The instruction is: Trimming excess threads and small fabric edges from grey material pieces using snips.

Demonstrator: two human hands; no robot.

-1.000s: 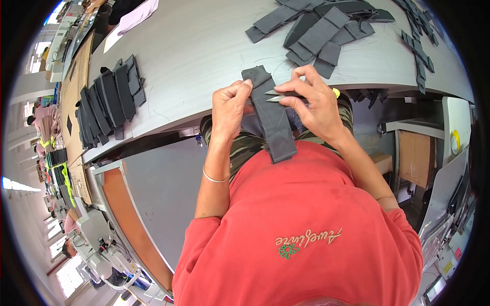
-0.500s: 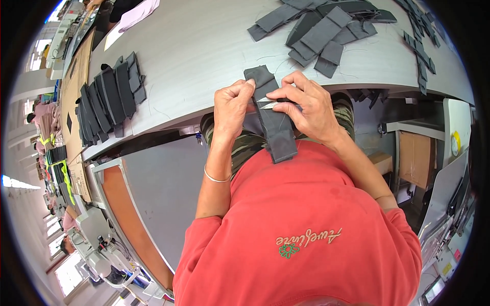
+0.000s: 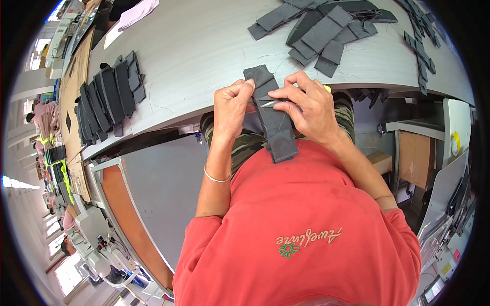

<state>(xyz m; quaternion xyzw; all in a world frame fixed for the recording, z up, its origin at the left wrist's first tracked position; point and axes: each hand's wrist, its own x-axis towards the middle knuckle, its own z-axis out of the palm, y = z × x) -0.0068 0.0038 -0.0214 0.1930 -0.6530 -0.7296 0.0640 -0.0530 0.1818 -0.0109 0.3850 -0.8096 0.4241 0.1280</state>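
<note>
A dark grey fabric strip (image 3: 279,133) hangs over the table's front edge, its lower end resting against my red shirt. My left hand (image 3: 230,109) pinches its left edge near the top between thumb and forefinger. In my right hand (image 3: 310,108) is a pair of thread snips (image 3: 268,103), held between thumb and fingers. Their pointed metal blades lie close together over the middle of the strip. A yellow bit of the snips shows behind my knuckles; the rest of the handle is hidden by my palm.
On the grey table (image 3: 189,56), a loose pile of dark strips (image 3: 326,35) lies beyond my right hand. A neater row of strips (image 3: 108,97) sits at the left. More strips (image 3: 421,51) lie far right. Below the table stands a cardboard box (image 3: 414,159).
The snips' blades were spread apart and have come together. My right hand has turned slightly, bringing a yellow part into view. My left hand and the strip stay put.
</note>
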